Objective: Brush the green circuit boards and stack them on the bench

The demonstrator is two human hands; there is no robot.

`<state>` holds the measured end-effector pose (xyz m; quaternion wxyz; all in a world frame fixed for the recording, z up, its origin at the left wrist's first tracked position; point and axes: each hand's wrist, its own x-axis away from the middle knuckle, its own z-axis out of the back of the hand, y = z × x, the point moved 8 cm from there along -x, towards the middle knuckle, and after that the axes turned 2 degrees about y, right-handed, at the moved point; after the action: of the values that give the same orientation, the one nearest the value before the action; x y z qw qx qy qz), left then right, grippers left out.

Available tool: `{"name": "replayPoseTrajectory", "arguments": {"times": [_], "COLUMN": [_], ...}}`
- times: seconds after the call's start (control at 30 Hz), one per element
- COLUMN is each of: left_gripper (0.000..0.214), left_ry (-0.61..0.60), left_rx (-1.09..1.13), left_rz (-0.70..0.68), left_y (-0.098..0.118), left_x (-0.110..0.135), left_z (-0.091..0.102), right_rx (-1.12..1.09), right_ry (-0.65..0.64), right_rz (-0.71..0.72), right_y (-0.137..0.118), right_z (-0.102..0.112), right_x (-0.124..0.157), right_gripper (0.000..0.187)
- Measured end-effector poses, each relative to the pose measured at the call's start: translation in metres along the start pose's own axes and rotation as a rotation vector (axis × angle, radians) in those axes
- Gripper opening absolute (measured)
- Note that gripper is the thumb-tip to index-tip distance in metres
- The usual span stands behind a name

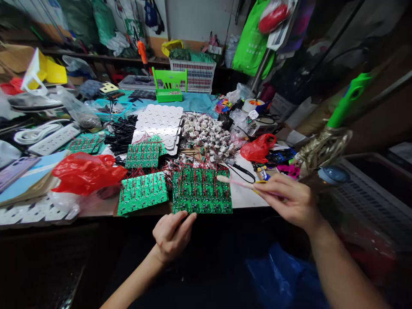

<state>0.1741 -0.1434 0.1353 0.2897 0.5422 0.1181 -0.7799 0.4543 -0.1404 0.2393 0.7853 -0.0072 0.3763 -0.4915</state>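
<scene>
My left hand (174,234) has its thumb and fingers closed at the near edge of a green circuit board panel (202,193), which has rows of small parts and red and black wires. In my right hand (289,197) is a toothbrush (240,183) with a pinkish neck, its pale head over the right end of that panel. Another wired circuit board panel (143,195) lies to the left, touching or nearly touching the first. Behind these sits a small stack of similar green boards (143,154).
White perforated sheets (157,122) and a heap of white connectors (206,133) lie further back. Red plastic bags flank the boards, one on the left (88,171), one on the right (259,147). A green-handled brush (349,101) stands at right. The table's front edge runs just below the boards.
</scene>
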Motion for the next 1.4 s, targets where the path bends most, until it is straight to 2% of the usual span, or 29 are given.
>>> {"name": "replayPoseTrajectory", "arguments": {"times": [0.1, 0.17, 0.27, 0.43, 0.5, 0.57, 0.63, 0.73, 0.83, 0.93, 1.1, 1.4], "left_gripper": [0.032, 0.033, 0.033, 0.033, 0.031, 0.029, 0.027, 0.025, 0.025, 0.026, 0.026, 0.021], "left_ry": [0.000, -0.010, -0.022, -0.027, -0.028, -0.017, 0.003, 0.022, 0.037, 0.046, -0.022, 0.027], "left_rx": [0.001, 0.001, -0.011, -0.038, -0.035, -0.031, -0.035, -0.044, -0.032, -0.009, 0.038, 0.041], "left_rz": [-0.005, -0.011, -0.020, -0.018, -0.016, -0.021, -0.026, -0.025, -0.013, 0.002, -0.002, 0.026], "left_y": [0.001, 0.002, 0.002, 0.001, 0.002, 0.004, 0.007, 0.008, 0.009, 0.008, 0.009, 0.009], "left_x": [0.000, 0.001, 0.003, 0.005, 0.003, 0.002, 0.002, 0.004, 0.005, 0.004, 0.005, 0.004], "left_z": [0.000, -0.001, -0.002, -0.004, -0.004, -0.003, -0.002, -0.003, -0.004, -0.004, -0.008, -0.005], "right_rx": [-0.115, -0.129, -0.096, 0.060, 0.137, 0.151, 0.068, -0.086, -0.052, 0.024, 0.049, -0.152], "right_ry": [-0.156, -0.201, -0.155, -0.013, 0.035, 0.096, 0.090, -0.090, -0.191, -0.185, -0.169, -0.300], "right_rz": [-0.018, -0.031, -0.019, -0.007, 0.009, 0.037, 0.064, 0.155, 0.268, 0.300, 0.303, 0.240], "right_y": [-0.013, -0.017, -0.011, 0.022, 0.024, 0.013, -0.009, -0.049, -0.072, -0.070, -0.063, -0.079], "right_z": [0.002, 0.001, -0.003, -0.011, -0.011, -0.009, -0.015, -0.041, -0.065, -0.075, -0.072, -0.080], "right_x": [0.021, 0.031, 0.029, 0.000, -0.012, -0.023, -0.031, -0.040, -0.044, -0.049, -0.042, -0.012], "right_gripper": [0.026, 0.027, 0.025, 0.018, 0.016, 0.016, 0.021, 0.032, 0.034, 0.031, 0.030, 0.032]}}
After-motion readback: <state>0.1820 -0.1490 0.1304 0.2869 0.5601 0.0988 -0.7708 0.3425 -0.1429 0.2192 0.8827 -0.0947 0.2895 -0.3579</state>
